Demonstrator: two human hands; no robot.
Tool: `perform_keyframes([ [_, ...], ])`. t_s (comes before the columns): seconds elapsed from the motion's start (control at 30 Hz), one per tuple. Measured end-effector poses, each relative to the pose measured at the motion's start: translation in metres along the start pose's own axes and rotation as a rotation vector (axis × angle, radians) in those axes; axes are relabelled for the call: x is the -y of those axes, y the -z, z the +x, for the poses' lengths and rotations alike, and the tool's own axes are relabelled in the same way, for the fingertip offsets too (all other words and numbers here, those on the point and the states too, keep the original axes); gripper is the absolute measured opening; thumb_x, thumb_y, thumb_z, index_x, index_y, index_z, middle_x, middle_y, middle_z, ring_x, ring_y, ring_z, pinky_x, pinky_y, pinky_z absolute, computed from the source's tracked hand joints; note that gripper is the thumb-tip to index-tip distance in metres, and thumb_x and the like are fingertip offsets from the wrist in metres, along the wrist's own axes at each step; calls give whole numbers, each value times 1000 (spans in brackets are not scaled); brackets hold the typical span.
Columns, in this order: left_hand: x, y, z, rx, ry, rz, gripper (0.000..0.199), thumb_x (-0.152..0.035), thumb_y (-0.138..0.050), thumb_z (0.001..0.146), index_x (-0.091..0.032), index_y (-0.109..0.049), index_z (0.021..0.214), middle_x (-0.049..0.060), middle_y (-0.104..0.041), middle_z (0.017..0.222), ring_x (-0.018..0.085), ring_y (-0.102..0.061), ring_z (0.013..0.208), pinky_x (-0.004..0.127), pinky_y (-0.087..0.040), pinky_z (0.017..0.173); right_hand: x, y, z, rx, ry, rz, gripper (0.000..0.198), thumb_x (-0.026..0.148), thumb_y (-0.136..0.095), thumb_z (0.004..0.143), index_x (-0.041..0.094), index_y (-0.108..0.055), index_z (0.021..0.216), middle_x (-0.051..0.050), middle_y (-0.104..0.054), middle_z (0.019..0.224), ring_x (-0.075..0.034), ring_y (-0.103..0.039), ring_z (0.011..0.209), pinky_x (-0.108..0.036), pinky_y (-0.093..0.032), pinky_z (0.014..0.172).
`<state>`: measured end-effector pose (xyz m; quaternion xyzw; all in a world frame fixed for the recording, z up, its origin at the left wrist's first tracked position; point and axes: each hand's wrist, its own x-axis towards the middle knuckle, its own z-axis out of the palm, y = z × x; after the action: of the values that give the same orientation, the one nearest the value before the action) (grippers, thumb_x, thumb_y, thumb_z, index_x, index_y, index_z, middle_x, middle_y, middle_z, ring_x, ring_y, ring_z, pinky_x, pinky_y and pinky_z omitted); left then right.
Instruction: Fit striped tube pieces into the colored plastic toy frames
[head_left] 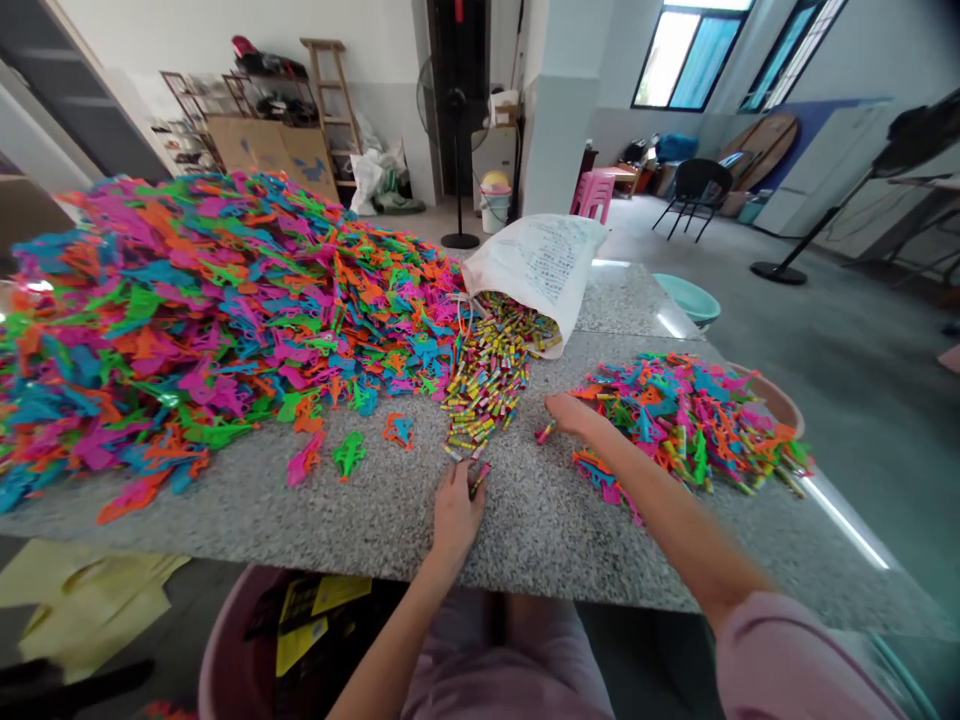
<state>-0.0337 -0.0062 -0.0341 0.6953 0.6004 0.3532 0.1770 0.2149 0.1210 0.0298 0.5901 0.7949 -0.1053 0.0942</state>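
Observation:
My left hand (pixel 456 508) rests at the near end of a spill of small wrapped rolls (pixel 491 370), mostly yellow with some pink. Its fingers are closed on one small roll (pixel 480 479). Farther right, my right hand (pixel 574 414) reaches to the edge of a smaller heap of bright plastic toy pieces (pixel 675 400) mixed with rolls. A pink-ended roll (pixel 545 432) shows at its pinched fingertips. The rolls pour from the mouth of a white sack (pixel 544 265) lying on its side. A few loose toy pieces, one of them green (pixel 349 455), lie left of my left hand.
A large mound of coloured plastic pieces (pixel 225 310) covers the left of the speckled stone table (pixel 405 520). A pinkish basin (pixel 772 398) stands behind the small heap, a turquoise basin (pixel 688 298) beyond the table. Under the near edge is a pink tub (pixel 229 640).

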Motion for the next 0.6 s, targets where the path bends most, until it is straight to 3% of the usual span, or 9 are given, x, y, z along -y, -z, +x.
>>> perform_keyframes([
  [0.1,-3,-2,-2,-21,-47,60,28,-23,-51,86,-20,-54,113,8,-62,92,23,-60,87,38,-49,80,-9,12,-14,-25,-18,-26,37,5,-49,83,8,-52,121,-24,-60,118,-29,-58,110,-36,-42,90],
  [0.2,-4,-1,-3,-15,-57,89,24,-24,-50,87,-21,-55,110,9,-61,96,24,-59,89,39,-48,81,-8,22,-23,27,42,-11,41,16,-62,81,13,-52,121,-18,-62,116,-26,-60,107,-31,-44,85],
  [0.3,-4,0,-4,-15,-46,83,22,-24,-50,87,-21,-55,107,8,-61,96,23,-60,90,39,-48,82,-1,22,-27,149,123,10,64,24,-83,58,18,-56,116,-10,-67,105,-24,-64,94,-25,-46,73],
  [0.37,-4,0,-4,-12,-45,72,21,-23,-49,87,-21,-55,107,8,-60,97,23,-59,90,39,-48,83,3,19,-28,205,142,6,71,21,-88,48,17,-59,113,-9,-68,102,-24,-65,89,-24,-46,68],
  [0.6,-6,0,-3,-8,-47,75,22,-24,-49,87,-21,-55,108,8,-60,99,23,-59,91,39,-48,84,5,10,-30,260,169,-50,60,15,-88,44,16,-67,100,-10,-69,100,-27,-65,90,-28,-47,73],
])
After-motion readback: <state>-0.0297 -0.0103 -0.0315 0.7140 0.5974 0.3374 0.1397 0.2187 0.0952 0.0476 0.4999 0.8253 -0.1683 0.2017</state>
